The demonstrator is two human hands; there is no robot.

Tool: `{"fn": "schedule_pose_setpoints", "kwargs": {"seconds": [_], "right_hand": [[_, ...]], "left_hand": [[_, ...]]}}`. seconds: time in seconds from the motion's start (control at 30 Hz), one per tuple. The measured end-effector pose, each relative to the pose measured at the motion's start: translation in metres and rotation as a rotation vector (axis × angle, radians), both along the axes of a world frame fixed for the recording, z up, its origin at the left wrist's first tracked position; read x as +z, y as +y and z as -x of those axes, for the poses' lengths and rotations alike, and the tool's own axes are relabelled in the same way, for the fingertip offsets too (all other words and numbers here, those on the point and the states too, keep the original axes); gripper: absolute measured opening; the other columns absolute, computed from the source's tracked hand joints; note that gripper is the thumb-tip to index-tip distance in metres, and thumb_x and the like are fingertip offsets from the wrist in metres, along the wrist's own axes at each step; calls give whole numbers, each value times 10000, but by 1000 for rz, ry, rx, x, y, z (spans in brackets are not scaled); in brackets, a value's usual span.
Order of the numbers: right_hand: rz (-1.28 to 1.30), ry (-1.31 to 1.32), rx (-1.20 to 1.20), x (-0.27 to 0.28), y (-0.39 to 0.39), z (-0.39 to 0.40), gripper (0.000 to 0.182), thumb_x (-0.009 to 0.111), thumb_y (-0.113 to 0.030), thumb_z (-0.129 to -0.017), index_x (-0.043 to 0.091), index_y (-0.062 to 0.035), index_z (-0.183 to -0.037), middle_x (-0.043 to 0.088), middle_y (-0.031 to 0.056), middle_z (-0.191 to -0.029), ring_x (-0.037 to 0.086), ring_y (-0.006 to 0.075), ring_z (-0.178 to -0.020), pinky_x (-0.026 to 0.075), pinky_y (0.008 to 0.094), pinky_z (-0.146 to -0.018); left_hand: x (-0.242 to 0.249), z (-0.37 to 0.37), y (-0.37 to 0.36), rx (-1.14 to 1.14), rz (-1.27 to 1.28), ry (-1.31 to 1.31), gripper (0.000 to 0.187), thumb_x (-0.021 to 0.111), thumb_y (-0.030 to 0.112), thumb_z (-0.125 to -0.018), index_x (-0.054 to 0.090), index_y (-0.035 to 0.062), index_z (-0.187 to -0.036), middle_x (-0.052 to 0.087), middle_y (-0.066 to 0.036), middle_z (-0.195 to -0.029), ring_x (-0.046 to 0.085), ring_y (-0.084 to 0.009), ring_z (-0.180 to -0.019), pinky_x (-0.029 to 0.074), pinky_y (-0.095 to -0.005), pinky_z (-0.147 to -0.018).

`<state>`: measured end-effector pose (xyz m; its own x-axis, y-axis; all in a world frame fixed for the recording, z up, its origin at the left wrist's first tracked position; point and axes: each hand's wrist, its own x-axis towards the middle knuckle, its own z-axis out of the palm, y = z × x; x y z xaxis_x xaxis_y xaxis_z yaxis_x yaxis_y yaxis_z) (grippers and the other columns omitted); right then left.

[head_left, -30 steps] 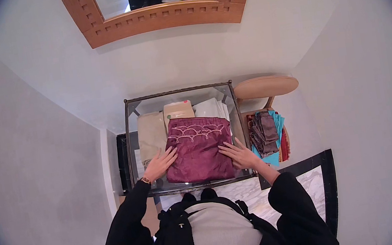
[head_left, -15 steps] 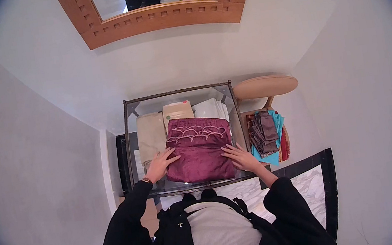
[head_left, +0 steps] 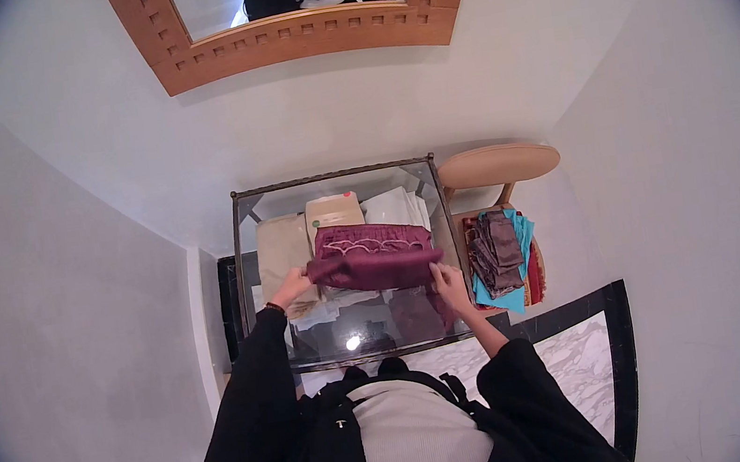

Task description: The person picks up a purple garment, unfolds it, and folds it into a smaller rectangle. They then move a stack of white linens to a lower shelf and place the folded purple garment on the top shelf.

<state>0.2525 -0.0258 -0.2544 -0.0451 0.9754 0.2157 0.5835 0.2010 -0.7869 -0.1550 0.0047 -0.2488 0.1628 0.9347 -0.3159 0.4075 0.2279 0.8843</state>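
Observation:
A purple satin cloth [head_left: 375, 269] with a pale scalloped trim lies over the middle of the glass table [head_left: 360, 358], its near part folded up toward the trim. My left hand [head_left: 292, 286] is closed on the left end of the fold. At the right end, my right hand [head_left: 448, 284] pinches the cloth, and a strip of purple hangs down beside its fingers. Behind the cloth are a beige folded cloth [head_left: 283, 248], a cream packet [head_left: 334, 210] with a red dot, and white folded cloths [head_left: 397, 205].
To the right stands a chair [head_left: 500, 162] bearing dark brown folded cloth [head_left: 498, 246] over turquoise cloth [head_left: 526, 233] and a red patterned textile. A wood-framed mirror [head_left: 306, 46] hangs on the wall above. The table has a dark metal edge.
Both hands, flat on the spread cloth before, now grip it. Its near half has been lifted and turned away from my body, uncovering the glass near the front edge.

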Motion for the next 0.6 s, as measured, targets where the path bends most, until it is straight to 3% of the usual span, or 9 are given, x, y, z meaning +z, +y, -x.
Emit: {"fn": "schedule_pose_setpoints", "kwargs": {"seconds": [0.03,0.1,0.13,0.2,0.33,0.43,0.5,0.6], "right_hand": [[98,67,-37,4,8,4,322,548,-266,-974,575,28,-848,528,113,-637,519,184,-586,430,357,-616],[106,129,-121,12,12,13,416,534,-316,-990,540,41,-776,446,79,-559,433,137,-522,360,348,-539],[110,162,-161,17,12,17,466,527,-341,-997,523,47,-740,405,63,-520,390,114,-491,325,343,-501],[92,163,-183,25,11,23,443,539,-334,-990,542,45,-759,439,80,-528,415,134,-498,345,349,-518],[-16,13,-182,29,9,25,392,559,-329,-977,590,29,-819,527,115,-565,464,183,-498,366,362,-524],[-1,126,-272,21,12,30,253,597,-324,-944,637,-75,-919,653,118,-686,599,309,-667,385,386,-751],[-50,-40,-327,18,15,32,251,602,-338,-937,635,-90,-915,663,115,-697,599,299,-676,372,381,-757],[-73,-205,-417,20,22,40,253,608,-358,-928,640,-107,-923,650,90,-669,603,294,-672,362,385,-740]], "left_hand": [[10,-4,4,21,44,37,469,570,360,-962,677,-92,-1027,689,-45,-872,595,-119,-851,475,-291,-787],[24,-12,10,61,132,112,521,543,399,-973,662,-100,-1062,696,-59,-902,601,-123,-887,470,-282,-819],[23,-16,9,122,22,-37,529,532,403,-978,651,-103,-1073,696,-59,-897,607,-133,-879,471,-289,-813],[20,-25,4,240,-199,-336,545,511,411,-988,629,-110,-1094,697,-59,-887,619,-151,-864,471,-305,-803],[21,-37,-4,203,-303,-105,478,532,373,-981,600,-77,-1128,701,-145,-848,648,-245,-782,486,-366,-758],[28,-46,-11,235,-489,143,408,546,342,-971,608,-38,-1105,672,-242,-844,653,-362,-775,491,-430,-722],[30,-56,-6,322,-590,225,370,552,326,-964,614,-18,-1086,638,-292,-856,638,-422,-808,489,-470,-707],[56,-68,2,336,-511,373,367,538,336,-969,616,-16,-1037,630,-302,-878,603,-459,-860,465,-516,-700]]}}
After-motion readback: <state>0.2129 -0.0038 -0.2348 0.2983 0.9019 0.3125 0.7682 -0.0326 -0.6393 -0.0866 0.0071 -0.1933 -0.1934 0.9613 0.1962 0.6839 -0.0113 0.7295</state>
